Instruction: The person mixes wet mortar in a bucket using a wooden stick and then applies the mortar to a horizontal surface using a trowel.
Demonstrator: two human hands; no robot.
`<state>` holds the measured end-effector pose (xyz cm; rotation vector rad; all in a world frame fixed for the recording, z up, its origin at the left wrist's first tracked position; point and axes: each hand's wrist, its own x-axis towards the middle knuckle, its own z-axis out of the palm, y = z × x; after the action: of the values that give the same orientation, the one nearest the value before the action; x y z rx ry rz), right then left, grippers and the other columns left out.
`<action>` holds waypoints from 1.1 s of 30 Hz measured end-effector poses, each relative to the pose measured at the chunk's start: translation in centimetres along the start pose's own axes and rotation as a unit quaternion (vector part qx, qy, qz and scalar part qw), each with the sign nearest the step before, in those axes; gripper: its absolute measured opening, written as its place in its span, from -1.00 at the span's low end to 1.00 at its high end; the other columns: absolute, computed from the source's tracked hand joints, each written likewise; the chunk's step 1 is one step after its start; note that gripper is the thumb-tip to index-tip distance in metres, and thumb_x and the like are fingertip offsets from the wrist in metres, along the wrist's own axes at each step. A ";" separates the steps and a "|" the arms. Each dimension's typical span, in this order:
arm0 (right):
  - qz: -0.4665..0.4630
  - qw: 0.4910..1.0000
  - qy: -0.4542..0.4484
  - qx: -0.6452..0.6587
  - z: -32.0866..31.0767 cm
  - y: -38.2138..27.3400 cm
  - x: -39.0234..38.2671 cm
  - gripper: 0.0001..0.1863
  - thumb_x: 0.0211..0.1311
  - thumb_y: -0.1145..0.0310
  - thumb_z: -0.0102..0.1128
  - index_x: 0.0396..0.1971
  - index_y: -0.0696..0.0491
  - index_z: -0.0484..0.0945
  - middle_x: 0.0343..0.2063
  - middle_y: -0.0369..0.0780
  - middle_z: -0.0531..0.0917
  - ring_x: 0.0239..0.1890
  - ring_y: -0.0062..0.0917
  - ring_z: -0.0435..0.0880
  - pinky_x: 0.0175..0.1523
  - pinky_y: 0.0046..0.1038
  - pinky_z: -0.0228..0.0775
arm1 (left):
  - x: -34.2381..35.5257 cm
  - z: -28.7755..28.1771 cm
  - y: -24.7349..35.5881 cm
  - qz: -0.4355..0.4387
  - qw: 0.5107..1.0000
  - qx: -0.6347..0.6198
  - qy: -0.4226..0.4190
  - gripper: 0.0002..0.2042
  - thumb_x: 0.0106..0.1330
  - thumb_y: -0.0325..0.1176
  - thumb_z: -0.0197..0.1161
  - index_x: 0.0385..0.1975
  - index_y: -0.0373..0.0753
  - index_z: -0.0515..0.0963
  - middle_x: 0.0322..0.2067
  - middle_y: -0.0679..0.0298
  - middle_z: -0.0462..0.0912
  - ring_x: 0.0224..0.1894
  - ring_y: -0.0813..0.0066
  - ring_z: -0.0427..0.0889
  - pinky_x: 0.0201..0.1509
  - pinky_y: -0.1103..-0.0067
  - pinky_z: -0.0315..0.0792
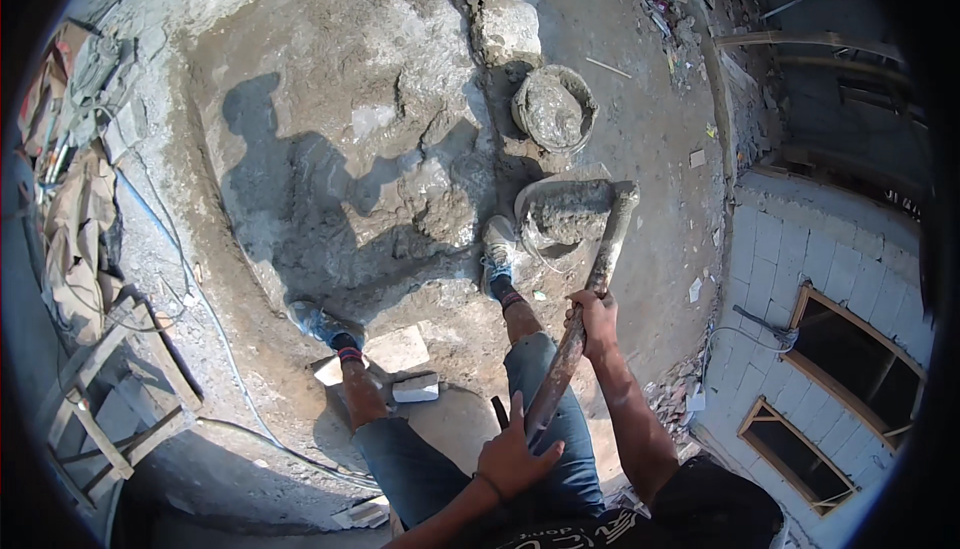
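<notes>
My right hand (597, 319) is closed around the middle of a long, mud-streaked handle. It belongs to a hoe (568, 359), held slanting up and away from my body. Wet grey mortar (570, 213) coats its broad blade at the far end. The blade is over a round bucket (522, 211), whose rim and wire handle show only in part. Lower down, near my thighs, my left hand (515, 464) holds the handle's near end between thumb and forefinger; its other fingers are partly hidden.
Beyond the blade stands a bucket full of mortar (553, 111). A wide heap of wet mortar (400, 159) spreads ahead and left, under my shadow. Concrete blocks (508, 29) line its far edge. Broken blocks (415, 388) lie by my feet; a wooden frame (130, 399) and hose (215, 314) are left.
</notes>
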<state>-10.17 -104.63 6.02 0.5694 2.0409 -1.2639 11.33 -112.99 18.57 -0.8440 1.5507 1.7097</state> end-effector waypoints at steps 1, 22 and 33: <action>-0.009 0.996 0.084 -0.026 1.9 1.8 1.0 -0.89 -0.10 0.54 0.11 -0.54 0.17 0.36 -0.71 -0.24 0.41 -0.77 -0.53 0.41 -0.69 -0.48 0.28 | 2.3 -0.1 -2.8 -0.051 0.994 0.081 0.053 -0.20 0.03 -0.03 0.25 0.22 -0.28 0.07 -0.36 -0.03 0.60 -0.37 0.03 0.62 -0.24 0.29 0.50; 0.168 0.921 -0.324 0.140 9.5 1.2 1.0 -0.53 0.09 0.18 0.20 -0.07 0.14 0.37 -0.29 -0.22 0.56 -0.28 -0.50 0.58 -0.11 -0.48 0.40 | 2.9 -9.3 -7.5 -0.179 0.867 0.294 0.360 -0.81 -0.16 -0.37 0.26 -0.47 -0.15 0.52 -0.50 0.15 0.60 -0.40 0.14 0.61 -0.33 0.30 0.46; -0.042 0.874 -0.288 -0.390 -12.5 1.3 13.0 -0.54 0.05 0.09 0.24 -0.13 0.08 0.48 -0.37 -0.18 0.66 -0.32 -0.49 0.65 -0.21 -0.46 0.45 | 18.3 -20.8 -5.6 -0.328 0.808 0.344 0.348 -0.75 -0.04 -0.40 0.28 -0.30 -0.18 0.60 -0.35 0.06 0.63 -0.25 0.20 0.64 -0.18 0.44 0.53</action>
<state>-22.01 -92.57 -0.31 -0.2590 1.8352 -0.4545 6.09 -132.30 -1.42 -1.4460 1.8214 0.2595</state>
